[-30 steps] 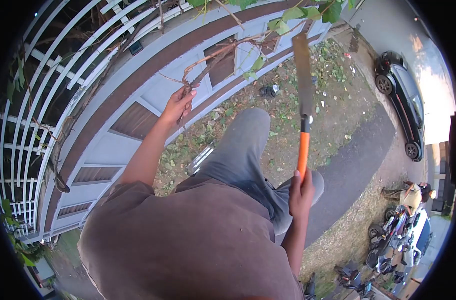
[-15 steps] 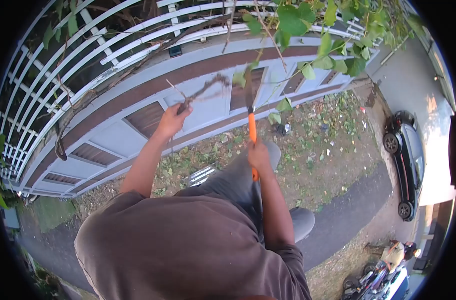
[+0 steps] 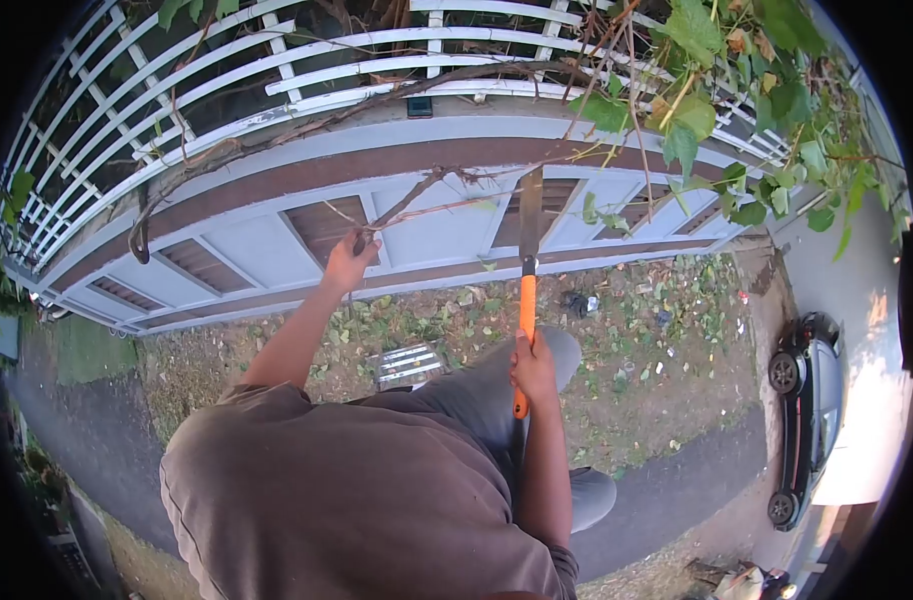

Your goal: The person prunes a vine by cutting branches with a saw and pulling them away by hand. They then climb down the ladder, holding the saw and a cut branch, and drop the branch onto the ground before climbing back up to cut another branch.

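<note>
A brown, forked vine branch point(image 3: 405, 202) is gripped near its lower end by my left hand point(image 3: 349, 264), fingers closed around it. Thin reddish stems run from the branch to the right, toward the leafy vine point(image 3: 692, 125), and overlap the blade tip in this view. My right hand point(image 3: 534, 368) wraps around the orange handle of a machete point(image 3: 529, 300). Its dark, broad blade points up and away from me, flat side showing, in front of the blue and brown wall panels.
A white slatted fence point(image 3: 357, 48) curves across the top, with a thick dry vine along it. Below the panelled wall point(image 3: 437, 235), leaf litter covers the ground point(image 3: 667, 380), with a metal grate point(image 3: 409, 364). A dark car point(image 3: 805, 420) stands at right; a person is partly visible at lower right.
My view has shifted, so the car and fence appear displaced. The branch and machete, blurred before, now look sharp. The machete's blade has turned to show more of its flat side.
</note>
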Available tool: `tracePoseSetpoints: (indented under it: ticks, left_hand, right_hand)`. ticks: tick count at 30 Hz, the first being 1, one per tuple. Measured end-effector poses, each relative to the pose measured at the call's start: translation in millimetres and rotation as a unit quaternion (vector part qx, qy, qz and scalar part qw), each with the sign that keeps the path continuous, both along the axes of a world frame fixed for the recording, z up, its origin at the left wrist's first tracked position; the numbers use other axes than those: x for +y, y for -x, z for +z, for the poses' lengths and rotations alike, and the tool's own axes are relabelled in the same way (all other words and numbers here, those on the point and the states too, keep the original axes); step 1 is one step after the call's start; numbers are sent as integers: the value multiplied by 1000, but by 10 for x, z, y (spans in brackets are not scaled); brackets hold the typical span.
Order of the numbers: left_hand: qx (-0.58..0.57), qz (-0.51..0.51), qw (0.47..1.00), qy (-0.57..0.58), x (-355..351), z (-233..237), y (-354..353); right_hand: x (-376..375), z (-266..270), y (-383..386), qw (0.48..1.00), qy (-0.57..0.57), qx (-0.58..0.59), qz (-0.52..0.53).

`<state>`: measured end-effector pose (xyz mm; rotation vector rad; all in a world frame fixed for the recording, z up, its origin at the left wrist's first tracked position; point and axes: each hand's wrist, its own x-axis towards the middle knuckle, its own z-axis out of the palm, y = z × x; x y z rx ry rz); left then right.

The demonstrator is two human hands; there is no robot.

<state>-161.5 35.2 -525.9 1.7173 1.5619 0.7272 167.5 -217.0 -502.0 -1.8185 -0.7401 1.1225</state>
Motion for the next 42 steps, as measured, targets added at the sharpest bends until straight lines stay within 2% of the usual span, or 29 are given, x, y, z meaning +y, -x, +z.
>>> tracePoseSetpoints:
  ticks: [2,4,5,7,8,11,14,16,17,20,21,22,23,24,25,26,27,30,32,34,36,37,39,40,42]
  left_hand:
    - [-37,-8,999,-25,-25,-82,-115]
    - [16,-22,998,64,-38,-144,-245]
    - [28,-51,997,60,-72,-168,-320]
    - [7,-80,995,53,-201,-259,-590]
    - [-19,-83,995,45,-256,-286,-712]
    - [-24,-180,983,40,-397,-225,-1278]
    - [-36,-277,960,22,-665,72,-1921]
    - [-6,-364,931,7,-872,319,-2344]
    - [-2,-402,915,37,-1016,490,-2529]
    - [-3,-479,877,32,-1331,608,-3037]
    - [-3,-500,866,27,-1378,495,-3211]
    - [-61,-506,859,-39,-1349,236,-3371]
    - [-121,-506,848,-104,-1265,-3,-3516]
    - [-157,-505,837,-139,-1244,53,-3615]
    - [-191,-504,824,-174,-1272,208,-3697]
    - [-132,-493,858,-58,-1226,371,-3658]
    - [-68,-471,878,61,-1211,529,-3562]
    - [-67,-459,884,57,-935,511,-3453]
    - [-66,-436,897,36,-694,514,-3280]
    - [-51,-410,907,76,-560,675,-3035]
    - [-81,-390,914,76,-508,718,-2775]
    - [-86,-369,923,76,-469,663,-2669]
    - [-107,-338,933,69,-383,515,-2473]
    - [-109,-328,935,80,-393,469,-2387]
    - [-127,-330,932,80,-309,400,-2185]
  right_hand:
    - [-78,-57,15,1000,4,28,-5]
    - [-242,67,62,997,17,68,-37]
    - [-368,148,66,996,16,72,-55]
    - [-728,349,49,980,-14,164,-112]
    - [-915,389,14,975,-17,170,-140]
    - [-1566,453,-108,949,-47,187,-251]
    - [-2200,557,-105,922,-68,151,-349]
    - [-2566,554,-36,902,-75,125,-407]
    - [-2751,532,24,883,-91,111,-446]
    - [-3151,557,256,837,-102,62,-534]
    - [-3273,538,332,834,-97,30,-542]
    - [-3368,506,394,834,-92,0,-544]
    - [-3484,391,420,835,-40,-77,-544]
    - [-3570,331,479,829,-47,-78,-552]
    - [-3648,291,501,827,28,-184,-530]
    - [-3711,242,525,813,104,-286,-497]
    - [-3775,172,581,803,133,-299,-498]
    - [-4014,-150,699,779,224,-305,-500]
    - [-4364,-740,795,769,181,-334,-514]
    - [-4693,-1371,831,761,157,-266,-570]
    - [-4396,-800,792,750,37,-11,-660]
    - [-4312,-669,722,764,28,-14,-644]
    - [-4116,-563,554,708,-107,98,-691]
    - [-3999,-474,497,714,-107,97,-685]
    - [-3717,-246,294,697,-208,130,-673]
